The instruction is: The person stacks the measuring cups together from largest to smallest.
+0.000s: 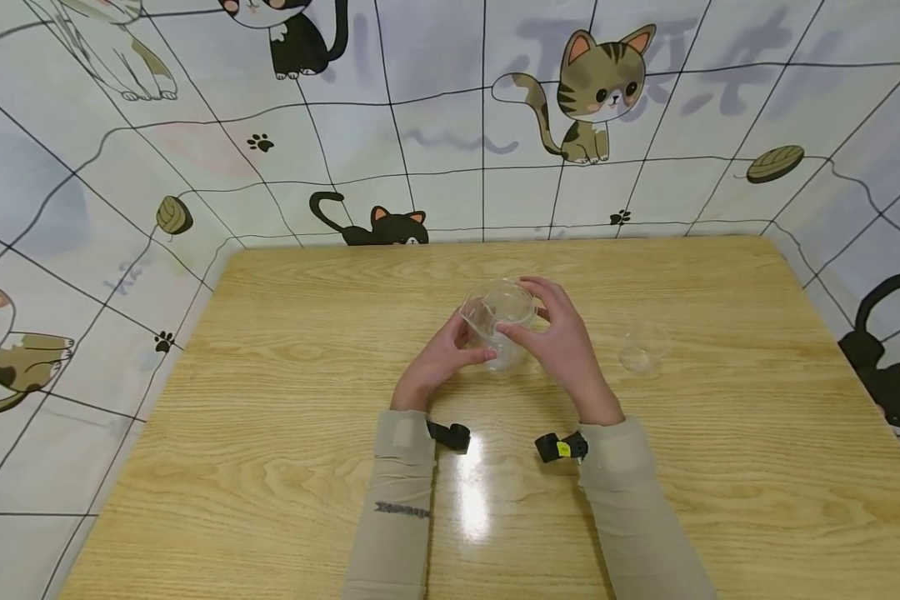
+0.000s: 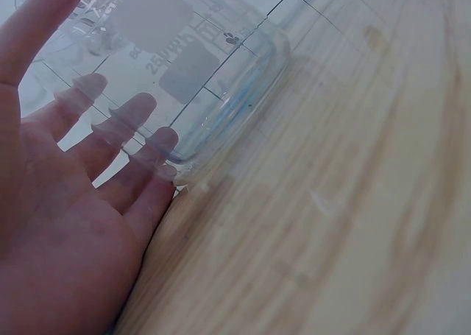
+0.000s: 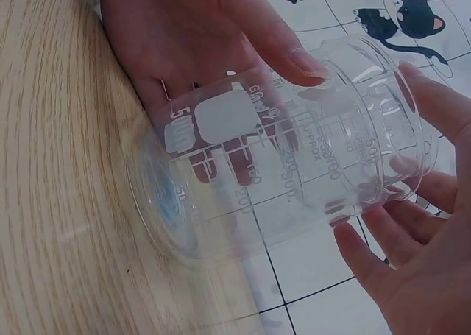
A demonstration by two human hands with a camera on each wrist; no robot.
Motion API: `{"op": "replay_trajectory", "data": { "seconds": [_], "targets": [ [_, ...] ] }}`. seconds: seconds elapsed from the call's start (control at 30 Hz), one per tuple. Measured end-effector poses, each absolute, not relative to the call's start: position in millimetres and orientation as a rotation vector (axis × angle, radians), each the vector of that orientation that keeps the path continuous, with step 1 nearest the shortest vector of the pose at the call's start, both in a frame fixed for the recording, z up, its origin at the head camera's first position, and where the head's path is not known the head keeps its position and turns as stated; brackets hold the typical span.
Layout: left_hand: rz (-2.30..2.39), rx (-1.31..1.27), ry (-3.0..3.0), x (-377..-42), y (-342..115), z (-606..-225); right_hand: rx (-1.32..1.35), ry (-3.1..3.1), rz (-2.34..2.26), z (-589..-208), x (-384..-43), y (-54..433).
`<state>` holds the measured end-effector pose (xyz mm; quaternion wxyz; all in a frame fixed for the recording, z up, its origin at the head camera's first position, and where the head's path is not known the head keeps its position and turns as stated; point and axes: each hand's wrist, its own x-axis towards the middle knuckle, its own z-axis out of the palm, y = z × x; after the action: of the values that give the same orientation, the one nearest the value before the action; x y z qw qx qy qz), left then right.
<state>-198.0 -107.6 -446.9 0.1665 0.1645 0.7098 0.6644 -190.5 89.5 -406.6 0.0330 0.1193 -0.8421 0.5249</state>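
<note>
A large clear glass beaker [image 1: 506, 360] with white printed marks stands upright on the table between both hands. Nested inside it is a smaller glass beaker [image 1: 512, 302], whose rim sticks out above the larger one's in the right wrist view. My left hand [image 1: 444, 353] holds the large beaker low on its side, its thumb [image 3: 294, 66] across the near wall and the fingers behind. At the top, my right hand [image 1: 567, 343] grips the smaller beaker by its rim, thumb on the near side and fingers round the far side.
Another small clear glass vessel [image 1: 637, 358] sits on the wooden table [image 1: 285, 400] to the right of my right hand. White cat-patterned walls [image 1: 450, 150] close off the table's back and sides. A light reflection shows on the tabletop between my forearms.
</note>
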Motion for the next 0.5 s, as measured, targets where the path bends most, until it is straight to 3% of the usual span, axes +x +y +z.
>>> {"op": "replay_trajectory", "data": {
  "seconds": [0.5],
  "targets": [
    [1.936, 0.457, 2.046, -206.8, -106.9, -470.0, 0.362, -2.602, 1.695, -405.3, -190.4, 89.1]
  ]
}}
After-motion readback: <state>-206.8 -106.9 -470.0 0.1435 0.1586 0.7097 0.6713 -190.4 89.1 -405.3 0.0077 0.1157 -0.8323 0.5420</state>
